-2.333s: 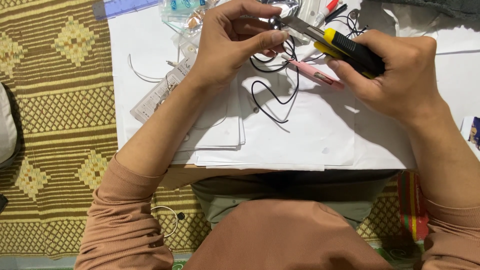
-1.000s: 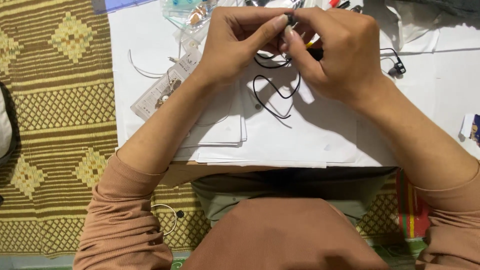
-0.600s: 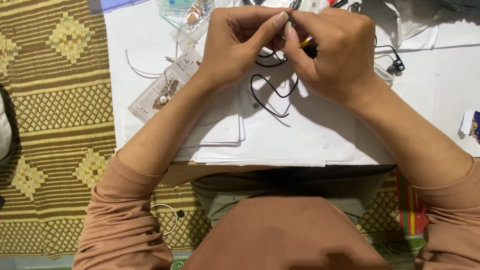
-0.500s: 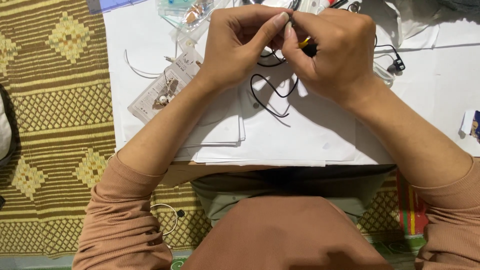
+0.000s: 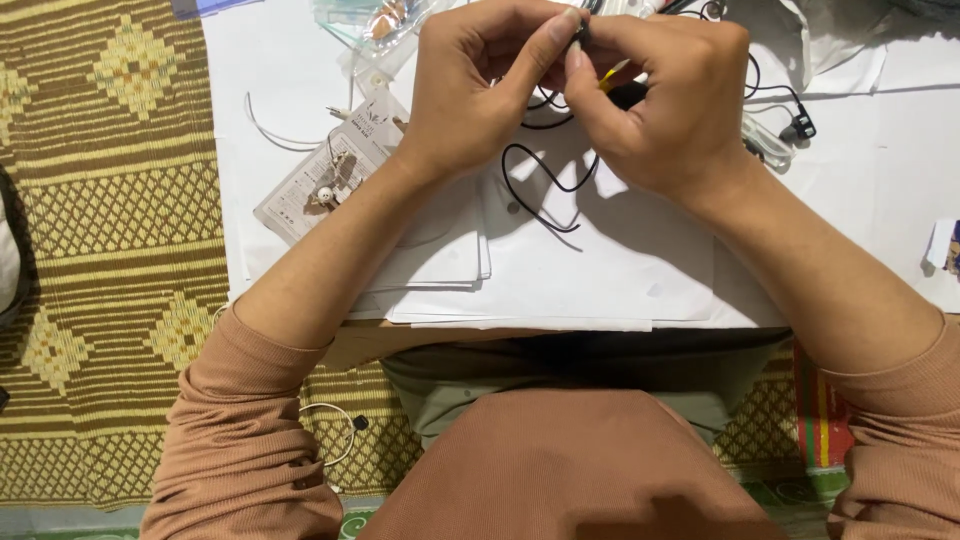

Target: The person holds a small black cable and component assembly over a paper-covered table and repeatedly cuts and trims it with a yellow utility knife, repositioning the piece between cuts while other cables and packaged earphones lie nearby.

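Left hand (image 5: 470, 90) pinches small dark earbud piece (image 5: 580, 32) at fingertips, above white paper stack (image 5: 560, 270). Right hand (image 5: 665, 100) closed around yellow-handled tool (image 5: 612, 75), meeting it. Black wire (image 5: 545, 190) loops onto stack. Best: brace wrists, grip steady, tool tip precise.

The person wears a ribbed, rust-brown long-sleeved top, both sleeves pushed up near the elbows, leaving the forearms bare. The left hand (image 5: 480, 90) and right hand (image 5: 665, 100) are ungloved, without rings or watch.
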